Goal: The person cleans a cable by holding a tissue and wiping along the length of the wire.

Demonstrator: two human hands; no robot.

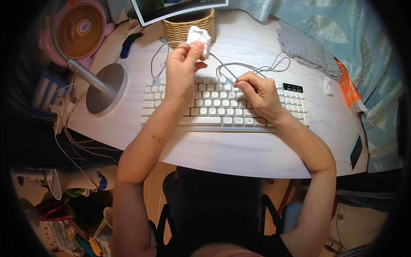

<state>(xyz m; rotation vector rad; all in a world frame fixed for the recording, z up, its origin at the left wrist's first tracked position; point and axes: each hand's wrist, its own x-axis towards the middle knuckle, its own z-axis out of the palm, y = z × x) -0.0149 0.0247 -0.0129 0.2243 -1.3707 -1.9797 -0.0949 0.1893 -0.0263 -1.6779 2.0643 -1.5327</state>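
You are pinching a white tissue [200, 39] between the thumb and fingers of your left hand [183, 70], raised above the keyboard, the tips closing with no gap showing. The grey cable [223, 67] is passing through that grip, entering on one side of the tissue and coming out on the other — whether the tissue is wrapping all the way round, you cannot tell from here. Your right hand [260, 96] is gripping the same cable lower down, thumb pressing on curled fingers, and the stretch between both sets of fingertips is running nearly straight. Loose loops of cable are lying on the desk [222, 152] just beyond the right fingers.

The keyboard [201, 121] is sitting below both hands. A wicker basket [177, 28] is standing right behind the left fingers, with a monitor [171, 8] above it. Left of those fingers, a lamp base [109, 88] is resting on the desk. Right of the right fingers, a knitted cloth [308, 49] and a crumpled white scrap [328, 86] are lying near an orange bag [349, 92] — a phone [355, 152] is lying nearer you.
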